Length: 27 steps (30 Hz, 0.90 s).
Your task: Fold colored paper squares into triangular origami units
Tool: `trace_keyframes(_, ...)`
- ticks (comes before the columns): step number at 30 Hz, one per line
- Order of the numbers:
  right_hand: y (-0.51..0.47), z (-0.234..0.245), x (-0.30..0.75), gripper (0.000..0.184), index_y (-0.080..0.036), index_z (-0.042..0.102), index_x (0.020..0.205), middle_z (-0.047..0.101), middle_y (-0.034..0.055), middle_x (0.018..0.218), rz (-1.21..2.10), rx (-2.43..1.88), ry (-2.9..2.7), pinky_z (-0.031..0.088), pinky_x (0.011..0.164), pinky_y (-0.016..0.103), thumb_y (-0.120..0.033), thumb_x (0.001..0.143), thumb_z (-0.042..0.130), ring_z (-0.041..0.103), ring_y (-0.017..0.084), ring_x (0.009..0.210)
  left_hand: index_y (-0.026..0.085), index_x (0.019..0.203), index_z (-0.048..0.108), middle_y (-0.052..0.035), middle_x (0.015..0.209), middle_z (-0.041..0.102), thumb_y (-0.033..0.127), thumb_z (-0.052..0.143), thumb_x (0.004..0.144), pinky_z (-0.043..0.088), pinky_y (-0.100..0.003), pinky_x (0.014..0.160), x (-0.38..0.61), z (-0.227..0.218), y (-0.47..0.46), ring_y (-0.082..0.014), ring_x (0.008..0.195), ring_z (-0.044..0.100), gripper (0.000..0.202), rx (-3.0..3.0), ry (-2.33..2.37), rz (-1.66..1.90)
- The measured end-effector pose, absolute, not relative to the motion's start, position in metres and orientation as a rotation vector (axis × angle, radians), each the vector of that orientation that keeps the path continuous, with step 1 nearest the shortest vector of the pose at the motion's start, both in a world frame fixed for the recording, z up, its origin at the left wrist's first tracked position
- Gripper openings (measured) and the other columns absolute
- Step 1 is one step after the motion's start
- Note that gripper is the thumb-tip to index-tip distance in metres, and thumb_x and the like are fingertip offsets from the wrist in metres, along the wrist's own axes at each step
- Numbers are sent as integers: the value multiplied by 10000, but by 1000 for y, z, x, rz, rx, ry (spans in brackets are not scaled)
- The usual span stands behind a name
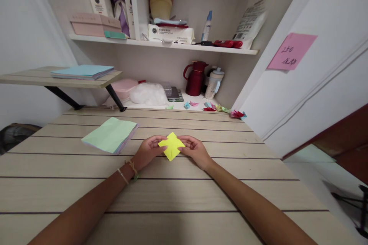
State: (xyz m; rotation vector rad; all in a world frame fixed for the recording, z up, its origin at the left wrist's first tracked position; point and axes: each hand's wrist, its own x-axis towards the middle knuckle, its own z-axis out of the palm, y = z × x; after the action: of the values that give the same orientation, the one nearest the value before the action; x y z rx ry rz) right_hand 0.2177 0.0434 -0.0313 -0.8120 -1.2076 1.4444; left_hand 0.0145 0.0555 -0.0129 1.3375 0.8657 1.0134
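Note:
A folded yellow paper [171, 146] lies on the wooden table [184, 195], shaped like a small diamond. My left hand [148, 152] pinches its left side with curled fingers. From the other side my right hand [194, 151] holds its right edge, fingers bent onto the paper. Both wrists rest on the tabletop.
A stack of pastel paper sheets [110, 134], green on top, lies left of my hands. Several small folded paper figures [211, 106] sit along the table's far edge. Behind them stand a red jug [196, 78] and a cup [213, 83]. A side shelf [61, 77] carries blue paper.

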Motion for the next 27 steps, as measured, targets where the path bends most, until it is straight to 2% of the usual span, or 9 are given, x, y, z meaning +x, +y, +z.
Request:
trace_keyframes(3,43,-28,216,458,-203,578,1075,653,6,795,1386,-815,-1139,482,655,251,-264,644,719,605,118,690,123,837,638,-65,833,672,289,681,674,492,-250,678,16,-15,55,-148,756,616,236,1420,883,967)
trace_keyframes(6,42,-28,214,411,-186,589,1038,631,-2,725,1370,-853,-1106,461,569,233,-305,661,701,578,109,606,121,854,646,-43,746,659,273,710,644,477,-246,643,16,-17,53,-129,673,600,267,1523,867,862)
trace_keyframes(8,42,-30,213,361,-175,608,980,612,-8,684,1365,-867,-1118,445,535,223,-321,662,698,554,102,569,126,912,626,-50,796,666,226,756,582,482,-269,684,16,-17,51,-144,715,614,368,1518,823,839)
trace_keyframes(11,42,-30,212,308,-173,609,905,578,-23,626,1343,-872,-1143,440,519,216,-326,655,702,523,93,536,139,986,577,-95,979,657,154,793,507,473,-316,802,16,-15,51,-190,894,614,525,1452,748,879)
trace_keyframes(14,41,-30,212,291,-193,580,846,599,-13,693,1346,-847,-1128,466,538,233,-332,629,715,541,106,572,142,1000,557,-107,1015,651,143,803,478,488,-305,781,16,-15,51,-196,910,612,577,1427,780,927)
trace_keyframes(17,42,-30,213,264,-198,595,807,576,-20,641,1315,-878,-1157,467,527,245,-356,628,706,529,114,555,136,928,580,-85,938,671,211,787,519,511,-289,708,17,-17,53,-181,811,633,465,1388,864,989)
trace_keyframes(21,42,-35,215,237,-178,664,806,375,-80,408,1258,-964,-1264,385,452,220,-357,652,688,358,70,400,135,755,606,-42,769,672,317,711,624,514,-268,676,17,-15,55,-164,738,629,248,1369,953,1052)
trace_keyframes(23,41,-36,215,265,-176,674,828,405,-72,422,1286,-957,-1296,386,465,227,-360,639,699,371,72,411,140,740,598,-23,713,648,340,678,658,504,-242,616,17,-14,55,-145,677,613,230,1375,998,1085)
trace_keyframes(27,39,-35,214,313,-189,665,894,512,-44,514,1339,-939,-1361,405,495,230,-358,633,706,437,80,456,173,861,544,20,665,597,331,648,688,466,-214,528,17,-13,55,-120,592,576,257,1351,959,1110)
